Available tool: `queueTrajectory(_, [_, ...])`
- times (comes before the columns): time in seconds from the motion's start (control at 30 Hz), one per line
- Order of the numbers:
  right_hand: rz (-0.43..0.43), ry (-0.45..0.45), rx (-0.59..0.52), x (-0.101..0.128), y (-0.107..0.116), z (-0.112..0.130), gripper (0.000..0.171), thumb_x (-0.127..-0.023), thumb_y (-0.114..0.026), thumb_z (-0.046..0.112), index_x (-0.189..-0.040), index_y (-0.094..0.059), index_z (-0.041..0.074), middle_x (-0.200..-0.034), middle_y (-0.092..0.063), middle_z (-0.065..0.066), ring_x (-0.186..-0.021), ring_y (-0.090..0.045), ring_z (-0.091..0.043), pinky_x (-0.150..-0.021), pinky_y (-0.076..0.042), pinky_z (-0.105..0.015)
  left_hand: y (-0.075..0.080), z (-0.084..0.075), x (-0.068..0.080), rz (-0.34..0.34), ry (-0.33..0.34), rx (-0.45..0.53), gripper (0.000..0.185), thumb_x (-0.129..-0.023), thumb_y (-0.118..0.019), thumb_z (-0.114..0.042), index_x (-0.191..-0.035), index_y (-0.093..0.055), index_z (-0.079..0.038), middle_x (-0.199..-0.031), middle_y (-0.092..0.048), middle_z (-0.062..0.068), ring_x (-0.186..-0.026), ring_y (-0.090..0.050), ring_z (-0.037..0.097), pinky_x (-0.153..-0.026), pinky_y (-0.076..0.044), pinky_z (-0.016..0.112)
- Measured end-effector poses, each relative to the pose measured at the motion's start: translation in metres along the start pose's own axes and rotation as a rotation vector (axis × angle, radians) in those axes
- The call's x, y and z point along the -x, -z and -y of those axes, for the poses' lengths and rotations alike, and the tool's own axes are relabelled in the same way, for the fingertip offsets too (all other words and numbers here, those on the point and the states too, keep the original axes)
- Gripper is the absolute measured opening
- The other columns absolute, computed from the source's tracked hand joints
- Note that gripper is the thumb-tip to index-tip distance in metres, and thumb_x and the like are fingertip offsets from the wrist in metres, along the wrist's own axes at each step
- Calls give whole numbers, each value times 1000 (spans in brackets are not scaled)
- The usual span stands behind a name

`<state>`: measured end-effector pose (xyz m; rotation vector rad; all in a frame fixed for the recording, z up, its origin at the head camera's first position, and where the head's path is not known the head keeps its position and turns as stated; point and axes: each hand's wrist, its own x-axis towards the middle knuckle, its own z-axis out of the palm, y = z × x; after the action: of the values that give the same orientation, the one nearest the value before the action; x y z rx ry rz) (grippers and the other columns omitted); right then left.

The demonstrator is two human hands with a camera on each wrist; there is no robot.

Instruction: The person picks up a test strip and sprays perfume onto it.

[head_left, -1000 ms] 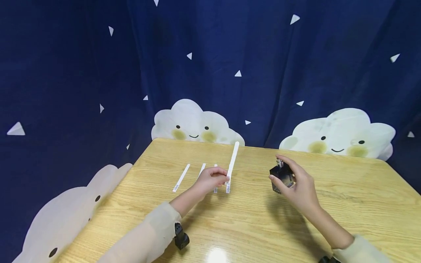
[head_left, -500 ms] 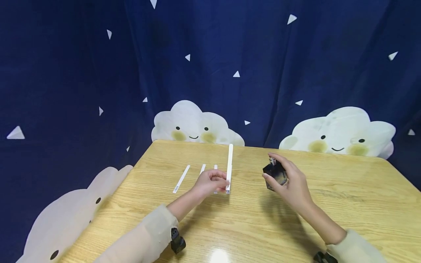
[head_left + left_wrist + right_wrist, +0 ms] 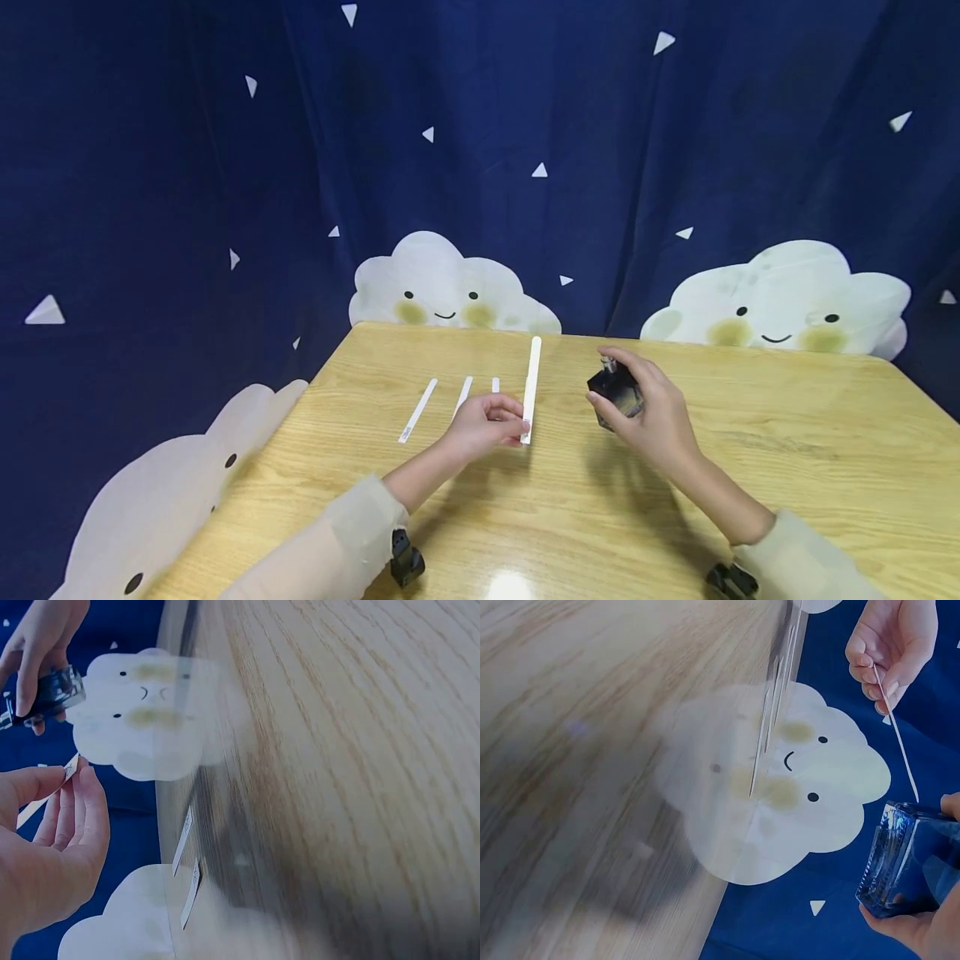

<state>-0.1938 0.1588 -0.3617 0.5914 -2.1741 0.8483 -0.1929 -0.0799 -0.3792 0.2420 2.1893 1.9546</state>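
Observation:
My left hand (image 3: 483,429) pinches a white perfume test strip (image 3: 533,367) by its labelled lower end, thumb against fingers. The strip points up and away over the table, tilted slightly right. To its right, my right hand (image 3: 663,417) grips a dark glass perfume bottle (image 3: 621,393), the forefinger on the sprayer top and the thumb at the lower side. In the right wrist view the strip's far tip overlaps the edge of the bottle (image 3: 904,862). A gap separates bottle and strip in the head view.
Several more white strips lie on the wooden table (image 3: 750,467), among them a left strip (image 3: 417,411), a middle strip (image 3: 462,395) and one partly behind the left hand (image 3: 496,385). A dark blue curtain (image 3: 480,100) with clouds hangs behind the table.
My right hand has carried the bottle leftward, closer to the strip. The strip in my left hand has swung more upright, then tipped slightly right again, staying pinched.

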Motion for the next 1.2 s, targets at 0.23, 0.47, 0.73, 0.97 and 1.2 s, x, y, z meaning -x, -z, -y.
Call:
queueTrajectory(0.23, [-39, 17, 12, -3, -5, 0, 56, -72, -82, 14, -125, -62, 13, -115, -67, -9, -106, -63, -25, -82, -51, -42, -2, -1, -1, -1, -12, -26, 22, -84, -67, 2, -104, -62, 10, -86, -70, 14, -65, -65, 8, -78, -64, 37])
queueTrajectory(0.47, [-68, 40, 28, -4, -5, 2, 55, -70, -83, 17, -122, -63, 14, -113, -69, -9, -104, -64, -24, -83, -52, -37, -4, -1, -2, 10, -15, -50, 22, -83, -67, 1, -104, -62, 9, -85, -70, 11, -66, -64, 7, -80, -63, 40])
queueTrajectory(0.73, [-62, 54, 33, -5, -4, 2, 54, -70, -84, 20, -120, -64, 14, -112, -70, -8, -103, -65, -23, -82, -52, -32, -6, -4, -1, 6, -7, -67, 21, -83, -68, 0, -102, -64, 7, -79, -68, 5, -65, -64, 7, -79, -63, 38])
queueTrajectory(0.97, [-77, 61, 24, -4, -4, 1, 54, -69, -84, 20, -119, -65, 15, -110, -71, -8, -102, -66, -23, -86, -46, -11, -7, -1, -2, 15, 7, -78, 19, -83, -68, -1, -100, -64, 6, -74, -64, -2, -65, -63, 8, -81, -63, 39])
queueTrajectory(1.2, [-85, 69, 17, -1, -6, -1, 53, -69, -84, 18, -119, -66, 15, -108, -71, -7, -99, -66, -21, -86, -42, -3, -9, -1, 0, 8, 14, -80, 19, -83, -68, -1, -100, -64, 6, -74, -64, -1, -65, -63, 8, -79, -63, 37])
